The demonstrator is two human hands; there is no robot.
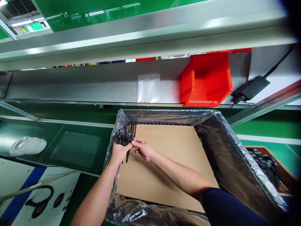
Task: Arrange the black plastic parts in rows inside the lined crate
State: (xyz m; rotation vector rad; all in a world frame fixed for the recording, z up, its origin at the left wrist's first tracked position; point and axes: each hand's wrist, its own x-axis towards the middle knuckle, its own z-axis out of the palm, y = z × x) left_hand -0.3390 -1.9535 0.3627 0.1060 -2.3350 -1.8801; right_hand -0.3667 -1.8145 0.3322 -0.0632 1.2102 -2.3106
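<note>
My left hand [119, 153] is closed around a bunch of slim black rod-like parts with thick knobbed heads [124, 138], at the far left corner of a box lined with clear plastic film [217, 125]. Thin stems stick out above and below the fingers. Close beside it, my right hand [144, 148] is closed, thumb and fingertips pinched at the right edge of the bunch. Whether it grips one part there is too small to tell. Beneath both hands a flat brown cardboard sheet [169, 163] covers most of the inside of the box.
On the shelf behind stand a red plastic bin [207, 81], a clear plastic bag [148, 88] and a black power adapter [254, 88]. An orange-brown crate [285, 175] of black parts is at the right. A wrapped roll [27, 146] lies left. A metal beam [141, 34] crosses above.
</note>
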